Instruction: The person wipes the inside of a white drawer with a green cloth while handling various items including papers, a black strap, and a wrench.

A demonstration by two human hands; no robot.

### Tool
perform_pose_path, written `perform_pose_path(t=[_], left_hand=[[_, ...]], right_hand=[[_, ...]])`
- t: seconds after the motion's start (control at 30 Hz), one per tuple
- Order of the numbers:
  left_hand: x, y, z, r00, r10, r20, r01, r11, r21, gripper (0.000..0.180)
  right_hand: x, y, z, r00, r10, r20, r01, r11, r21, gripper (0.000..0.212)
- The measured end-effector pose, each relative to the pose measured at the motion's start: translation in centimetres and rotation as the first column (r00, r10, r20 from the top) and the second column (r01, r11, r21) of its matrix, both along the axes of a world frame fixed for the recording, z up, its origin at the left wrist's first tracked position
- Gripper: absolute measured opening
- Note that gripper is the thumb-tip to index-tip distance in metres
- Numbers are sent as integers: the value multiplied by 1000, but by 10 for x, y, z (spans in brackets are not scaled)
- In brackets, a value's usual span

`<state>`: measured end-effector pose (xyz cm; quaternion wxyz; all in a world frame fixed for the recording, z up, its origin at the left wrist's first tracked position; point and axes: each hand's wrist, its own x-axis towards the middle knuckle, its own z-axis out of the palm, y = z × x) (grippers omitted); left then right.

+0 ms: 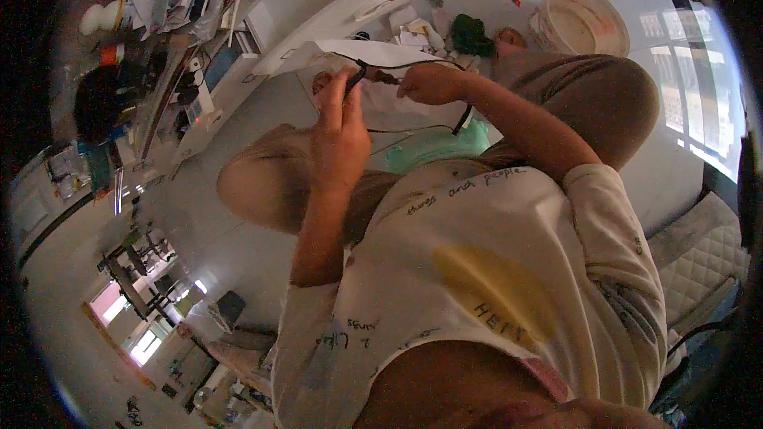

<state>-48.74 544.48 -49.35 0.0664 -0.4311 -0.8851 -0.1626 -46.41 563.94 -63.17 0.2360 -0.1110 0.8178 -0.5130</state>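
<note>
I sit with my legs folded, a white sheet-like piece with black edging (401,115) spread between them; its kind is unclear. My left hand (342,139) is raised at its left side, fingers upright and closed round a black band (357,76). To its right my right hand (435,83) is closed in a fist, thumb side toward the left hand. A short dark piece (386,77) shows between the two hands, reaching the right fingertips. What the right fist grips is mostly hidden. Below the sheet, near my lap, lies a pale green plastic bag (445,147).
A whitish round tub (582,22) stands beyond my right knee. Scraps of white material (417,34) and a dark green bundle (472,35) lie ahead on the floor. Cluttered shelves (171,8) line the far left. A quilted pad (703,258) is at my right.
</note>
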Motion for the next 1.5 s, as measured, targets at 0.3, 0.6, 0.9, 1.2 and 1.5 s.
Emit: perform_pose_path(t=[0.3,0.6,0.9,1.2,1.5], left_hand=[[-2,-8,-7,997,-51,66,53,998,-29,34],[-28,9,0,966,-201,161,207,978,-23,50],[-41,21,5,960,-185,208,181,983,38,53],[-40,6,-7,951,-218,221,191,972,139,54],[-45,-7,-3,951,-75,299,11,978,210,61]], right_hand=[[-19,-22,-19,983,141,-118,-72,886,458,28],[-37,-28,-90,980,24,-199,44,943,329,29],[-57,-39,-113,999,18,-32,-5,925,381,23],[-45,-31,-93,999,40,10,-40,889,456,18],[-38,-37,-55,974,210,90,-224,795,564,16]])
